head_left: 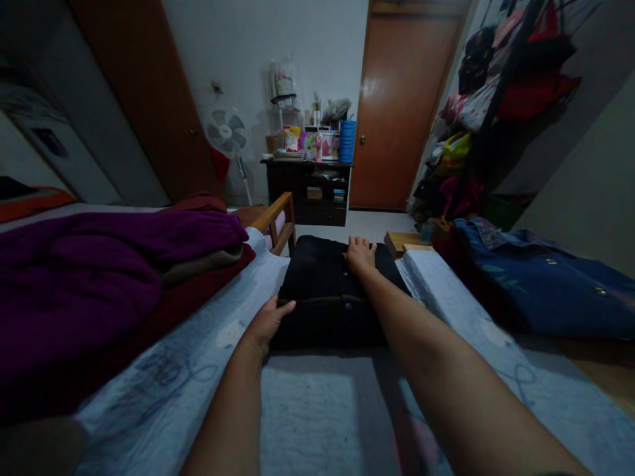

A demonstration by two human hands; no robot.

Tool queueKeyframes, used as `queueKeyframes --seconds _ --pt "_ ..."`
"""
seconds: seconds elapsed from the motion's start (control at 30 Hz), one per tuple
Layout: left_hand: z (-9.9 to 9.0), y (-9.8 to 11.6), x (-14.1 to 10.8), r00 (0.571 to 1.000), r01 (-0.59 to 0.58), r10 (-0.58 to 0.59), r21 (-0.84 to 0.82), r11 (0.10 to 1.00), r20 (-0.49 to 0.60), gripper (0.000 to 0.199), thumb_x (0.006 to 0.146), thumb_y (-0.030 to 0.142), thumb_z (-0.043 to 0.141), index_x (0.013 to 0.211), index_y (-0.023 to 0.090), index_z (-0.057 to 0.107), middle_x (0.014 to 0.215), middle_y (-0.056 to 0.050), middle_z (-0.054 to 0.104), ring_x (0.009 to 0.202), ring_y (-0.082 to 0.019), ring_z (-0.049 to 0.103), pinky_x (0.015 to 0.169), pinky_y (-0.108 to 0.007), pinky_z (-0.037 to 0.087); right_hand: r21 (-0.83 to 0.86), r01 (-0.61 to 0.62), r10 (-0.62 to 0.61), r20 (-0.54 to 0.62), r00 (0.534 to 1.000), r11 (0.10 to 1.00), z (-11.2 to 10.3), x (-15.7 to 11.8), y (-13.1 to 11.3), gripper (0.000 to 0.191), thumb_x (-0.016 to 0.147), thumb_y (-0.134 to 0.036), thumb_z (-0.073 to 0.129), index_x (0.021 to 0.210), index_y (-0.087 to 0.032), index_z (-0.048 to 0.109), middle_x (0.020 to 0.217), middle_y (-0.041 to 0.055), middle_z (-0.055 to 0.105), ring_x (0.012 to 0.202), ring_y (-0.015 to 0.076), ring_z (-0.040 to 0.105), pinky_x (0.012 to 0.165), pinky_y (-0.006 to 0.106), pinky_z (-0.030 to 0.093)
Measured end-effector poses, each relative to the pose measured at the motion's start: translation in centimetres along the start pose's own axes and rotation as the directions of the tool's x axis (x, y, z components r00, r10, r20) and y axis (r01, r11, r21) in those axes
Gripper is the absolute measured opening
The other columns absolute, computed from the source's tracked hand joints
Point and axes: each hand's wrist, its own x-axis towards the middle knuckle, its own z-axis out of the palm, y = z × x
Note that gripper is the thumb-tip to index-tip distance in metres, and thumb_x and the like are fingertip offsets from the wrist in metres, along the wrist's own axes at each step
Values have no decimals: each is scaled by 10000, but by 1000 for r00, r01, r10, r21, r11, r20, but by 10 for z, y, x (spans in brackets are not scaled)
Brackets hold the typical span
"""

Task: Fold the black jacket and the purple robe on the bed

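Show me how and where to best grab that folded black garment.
Probably best: hold the folded black garment by its left and right edges, one hand from each side, supporting underneath. It lies flat and wide, so a one-sided lift might unfold it. The left hand is at its left edge; the right hand rests on top.

The garment point(317, 281) is lying on a sheet point(307, 396). Left of the garment, a cloth pile point(89, 264) is resting; right of it, a jacket point(560, 284); behind it, a cabinet point(310, 213), fan point(227, 131) and 2 doors point(401, 112) are standing.
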Motion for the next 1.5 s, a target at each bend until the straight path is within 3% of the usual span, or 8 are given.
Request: queueKeyframes --seconds 0.17,0.4,0.63,0.83,0.97,1.07,1.23,1.5 --pt "2 2 1 1000 20 -19 30 999 -25 496 697 267 716 1175 178 620 1068 -79 725 1027 -278 666 947 -435 491 36 -62 63 -36 997 997 -7 -2 0 491 878 -359 573 1315 -163 464 1361 170 480 1226 307 410 1014 473 272" --pt "5 3 -2 998 31 -30 23 999 -62 449 676 258 702 1110 164 634 1000 -75 734 934 -269 689 886 -419 513 198 89 -146 294 944 976 -52 -47 -30 513 921 -526 431 1353 -253 465 1403 152 461 1274 368 396 969 585 330" --pt "6 2 1 990 -11 43 236 972 -131 413 733 251 630 1132 149 591 1063 -112 707 963 -265 674 872 -398 510 275 79 -188 398 898 958 -17 -83 -41 644 932 -618 306 1472 -268 339 1579 93 237 1451 332 131 1101 627 105" --pt "25 22 -6 876 85 365 845 528 -317 518 784 272 633 1268 138 503 1194 -200 626 1144 -353 575 963 -510 430 468 42 -191 277 942 883 -15 -78 -33 535 930 -486 428 1375 -194 486 1484 128 415 1394 291 308 1117 526 206" --pt "73 36 -23 733 -212 680 959 190 27 390 893 209 479 1276 160 531 1300 -140 585 1285 -279 467 1101 -469 311 691 131 -30 -156 987 711 -45 -95 -4 362 895 -326 444 1188 -180 598 1239 113 612 1169 211 534 1037 362 367" --pt "108 25 -33 710 -453 623 890 47 328 366 947 308 436 1284 227 552 1385 -62 548 1382 -251 347 1163 -489 193 705 36 311 -357 881 708 -62 -125 37 342 858 -334 425 1111 -181 596 1148 115 616 1118 241 529 1018 405 373" --pt "129 -8 -39 774 -488 471 873 16 423 436 927 464 467 1304 267 564 1433 -52 506 1394 -297 316 1153 -544 163 771 -392 652 -40 757 502 -49 -180 90 502 748 -441 513 1167 -165 536 1116 133 620 1022 273 584 875 389 462" --pt "127 -16 -41 790 -429 485 903 1 375 489 945 507 395 1326 245 553 1442 -67 493 1358 -306 363 1137 -506 207 871 -441 532 272 802 218 -33 -212 94 449 652 -504 640 973 -190 643 835 50 697 764 240 649 629 322 492"
